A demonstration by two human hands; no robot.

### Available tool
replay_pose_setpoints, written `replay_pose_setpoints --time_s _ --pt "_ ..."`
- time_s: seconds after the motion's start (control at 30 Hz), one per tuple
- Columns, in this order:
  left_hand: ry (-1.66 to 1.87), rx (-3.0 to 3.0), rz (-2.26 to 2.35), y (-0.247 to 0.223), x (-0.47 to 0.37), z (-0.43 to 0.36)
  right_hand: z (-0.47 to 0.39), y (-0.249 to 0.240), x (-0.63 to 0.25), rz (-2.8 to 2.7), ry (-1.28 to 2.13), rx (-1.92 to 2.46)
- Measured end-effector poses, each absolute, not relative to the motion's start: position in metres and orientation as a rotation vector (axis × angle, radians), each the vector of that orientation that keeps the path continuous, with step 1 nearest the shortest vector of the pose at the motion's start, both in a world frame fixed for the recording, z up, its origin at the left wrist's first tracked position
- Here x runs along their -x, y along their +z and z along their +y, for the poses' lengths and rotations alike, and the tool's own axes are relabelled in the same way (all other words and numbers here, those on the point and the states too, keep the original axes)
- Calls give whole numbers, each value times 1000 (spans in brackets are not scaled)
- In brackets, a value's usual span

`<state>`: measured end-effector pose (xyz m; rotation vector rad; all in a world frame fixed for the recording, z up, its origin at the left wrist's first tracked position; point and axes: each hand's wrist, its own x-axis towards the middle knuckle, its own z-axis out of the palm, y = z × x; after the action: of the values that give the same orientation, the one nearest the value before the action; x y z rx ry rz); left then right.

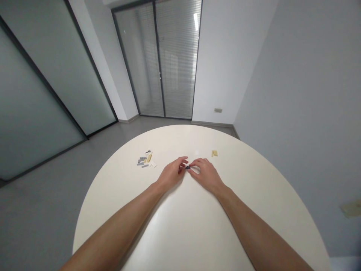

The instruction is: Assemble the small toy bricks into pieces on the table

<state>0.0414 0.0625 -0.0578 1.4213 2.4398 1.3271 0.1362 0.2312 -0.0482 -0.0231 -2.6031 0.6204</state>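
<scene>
Closest to me are my bare left forearm (121, 226) and bare right forearm (254, 224), reaching inward over a round, glossy white table (180, 229) until my hands almost meet, on the half toward its far edge. Between my fingertips sits a small dark piece (188, 167), too tiny for me to make out its form. My right hand (207, 174) has it pinched from the right, thumb and forefinger drawn in narrow on it. My left hand (171, 172) is curled with its fingertips just beside the same piece; I cannot tell whether they grip it, touch it or stand slightly apart.

Left of my left hand, toward the table's curved far-left edge, lies a loose cluster: slim grey bars (144, 166), a longer tan-yellow block (149, 158), flat white pieces (153, 164) and, on the side toward the far edge, tiny black bits (147, 151). Beyond my right hand, well in from the table's right edge, a small flat pale-yellow piece (214, 153) lies by itself.

Past the far edge I see grey floor (124, 130), a dark-framed glass door with slatted blinds (180, 67) and a pale wall socket (218, 110). Dark-framed frosted panels (53, 52) stand off to my left.
</scene>
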Motion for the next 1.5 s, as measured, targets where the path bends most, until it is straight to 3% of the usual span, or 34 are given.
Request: replay_pose_setpoints --time_s 0.3,1.5 --pt "1086 -1432 2643 -47 -50 61 233 -46 -135 -2597 655 -66" --pt "1230 -1254 2708 -45 -48 65 231 -43 -136 -2416 876 -116"
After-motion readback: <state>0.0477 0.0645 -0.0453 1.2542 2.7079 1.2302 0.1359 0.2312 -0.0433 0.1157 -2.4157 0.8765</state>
